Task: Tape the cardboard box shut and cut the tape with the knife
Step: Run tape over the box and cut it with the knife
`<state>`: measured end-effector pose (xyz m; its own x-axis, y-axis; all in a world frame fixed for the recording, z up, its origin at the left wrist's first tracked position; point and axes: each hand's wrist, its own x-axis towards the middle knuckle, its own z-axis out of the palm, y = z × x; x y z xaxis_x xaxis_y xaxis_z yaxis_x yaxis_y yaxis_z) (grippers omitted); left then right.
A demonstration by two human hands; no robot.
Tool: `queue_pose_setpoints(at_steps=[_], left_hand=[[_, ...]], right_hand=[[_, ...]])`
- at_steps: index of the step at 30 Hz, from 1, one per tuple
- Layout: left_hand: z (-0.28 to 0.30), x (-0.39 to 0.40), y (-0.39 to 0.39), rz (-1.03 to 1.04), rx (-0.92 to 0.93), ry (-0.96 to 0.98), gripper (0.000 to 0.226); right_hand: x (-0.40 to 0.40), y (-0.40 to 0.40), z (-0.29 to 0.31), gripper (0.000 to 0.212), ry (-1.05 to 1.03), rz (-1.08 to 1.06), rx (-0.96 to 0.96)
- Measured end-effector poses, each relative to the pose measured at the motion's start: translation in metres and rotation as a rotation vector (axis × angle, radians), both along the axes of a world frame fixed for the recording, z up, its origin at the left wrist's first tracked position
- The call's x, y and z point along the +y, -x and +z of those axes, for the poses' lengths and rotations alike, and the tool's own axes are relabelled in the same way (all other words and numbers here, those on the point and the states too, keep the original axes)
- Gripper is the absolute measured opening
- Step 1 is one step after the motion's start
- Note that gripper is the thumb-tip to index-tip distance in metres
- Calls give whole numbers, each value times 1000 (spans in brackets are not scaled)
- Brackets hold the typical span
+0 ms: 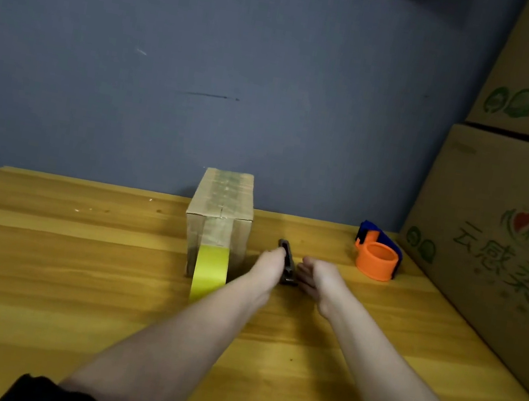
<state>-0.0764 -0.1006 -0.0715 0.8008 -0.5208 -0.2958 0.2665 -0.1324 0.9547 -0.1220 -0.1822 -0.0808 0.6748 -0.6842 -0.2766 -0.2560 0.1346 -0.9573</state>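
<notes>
Item: 2 bare hands at a dark knife, wooden table, taped cardboard box beside them.

Left hand (269,265) lies against the left side of the knife (287,262), fingers extended along it; whether it grips cannot be told. Right hand (316,278) sits just right of the knife, fingers spread and loosely open, fingertips near the handle end. Knife rests on the table (71,273) between the 2 hands, long axis pointing away from the person. Cardboard box (219,214) stands just left of the left hand, clear tape along its top and down the near face. 1 yellow tape roll (210,269) stands on edge, touching the box's near face, left of the left forearm. 1 orange and blue tape dispenser (377,253) lies right of and beyond the right hand, well apart. 2 stacked printed cartons (513,219) stand far right.
</notes>
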Motion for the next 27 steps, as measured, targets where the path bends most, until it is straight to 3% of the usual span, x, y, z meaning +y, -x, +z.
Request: queue_pose_setpoints(at_steps=[3, 7, 10, 14, 20, 27], left_hand=[[-9, -4, -2, 22, 130, 138, 28], [-11, 3, 2, 12, 205, 166, 30], [-15, 7, 9, -5, 233, 194, 40], [-26, 9, 13, -18, 107, 225, 42], [-40, 8, 18, -52, -102, 268, 31], [-47, 6, 21, -24, -168, 357, 33]], right_hand=[[-4, -6, 0, 27, -11, 16, 4], [-8, -3, -2, 6, 52, 105, 77], [-13, 5, -4, 18, 138, 175, 143], [-13, 19, -6, 26, 116, 233, 99], [-10, 38, -18, 25, -93, 149, -230], [-8, 51, -28, 26, -36, 272, -332]])
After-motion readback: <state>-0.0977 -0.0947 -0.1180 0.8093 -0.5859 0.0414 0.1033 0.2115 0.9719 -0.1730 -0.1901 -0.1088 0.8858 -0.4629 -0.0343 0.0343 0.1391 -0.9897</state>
